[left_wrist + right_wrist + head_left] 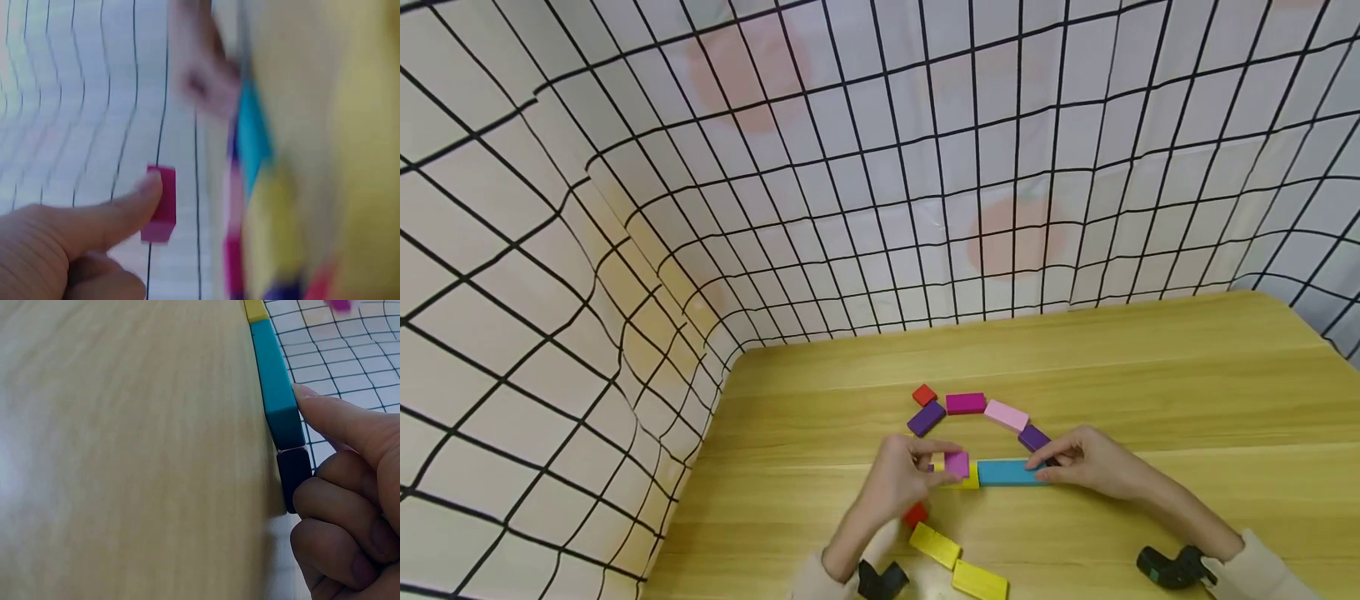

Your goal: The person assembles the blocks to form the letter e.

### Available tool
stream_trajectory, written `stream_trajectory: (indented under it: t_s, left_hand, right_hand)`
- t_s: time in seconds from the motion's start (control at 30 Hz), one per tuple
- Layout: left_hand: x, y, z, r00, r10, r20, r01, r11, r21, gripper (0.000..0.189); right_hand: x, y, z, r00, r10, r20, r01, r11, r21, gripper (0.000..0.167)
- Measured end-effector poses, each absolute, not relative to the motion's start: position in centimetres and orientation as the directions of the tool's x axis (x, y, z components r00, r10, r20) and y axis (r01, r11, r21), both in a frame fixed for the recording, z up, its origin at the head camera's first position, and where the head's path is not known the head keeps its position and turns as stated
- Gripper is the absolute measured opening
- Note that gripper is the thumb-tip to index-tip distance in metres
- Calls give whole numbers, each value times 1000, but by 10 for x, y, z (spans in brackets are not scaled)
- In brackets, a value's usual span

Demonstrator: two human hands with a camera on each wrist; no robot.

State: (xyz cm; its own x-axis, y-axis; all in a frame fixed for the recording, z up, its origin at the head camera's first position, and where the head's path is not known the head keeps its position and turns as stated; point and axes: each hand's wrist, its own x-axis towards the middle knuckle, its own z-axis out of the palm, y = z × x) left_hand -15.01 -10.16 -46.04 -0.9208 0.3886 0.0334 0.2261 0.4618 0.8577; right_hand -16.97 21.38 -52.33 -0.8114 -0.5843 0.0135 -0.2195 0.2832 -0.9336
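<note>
My left hand pinches a small magenta block between thumb and fingers, held over a yellow block. In the left wrist view that magenta block shows apart from the row. A long blue block lies end to end with the yellow one. At its right end, the thumb and index finger of my right hand pinch the blue block. The right wrist view shows a dark block against the blue block's end, beside my curled fingers.
Beyond the hands runs a curve of blocks: purple, magenta, pale pink and another purple. A small red block sits at its left. Nearer lie a red block and two yellow blocks. Gridded cloth borders the wooden table.
</note>
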Motion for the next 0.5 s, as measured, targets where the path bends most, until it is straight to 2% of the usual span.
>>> stream_trajectory:
  t_s: [0.13, 0.27, 0.5]
  left_hand:
    - [-103, -77, -466, -902, 424, -76, 151, 476, 866, 25]
    - [-73, -59, -474, -876, 445, -188, 57, 482, 875, 27]
    - [-52, -42, -492, -860, 460, -223, 99, 577, 811, 25]
  right_hand:
    - [-169, 215, -524, -813, -583, 10, -218, 288, -933, 17]
    - [-170, 214, -524, -811, -585, 2, -207, 283, -937, 17]
    - [-170, 213, -524, -805, -592, 20, -218, 266, -939, 17]
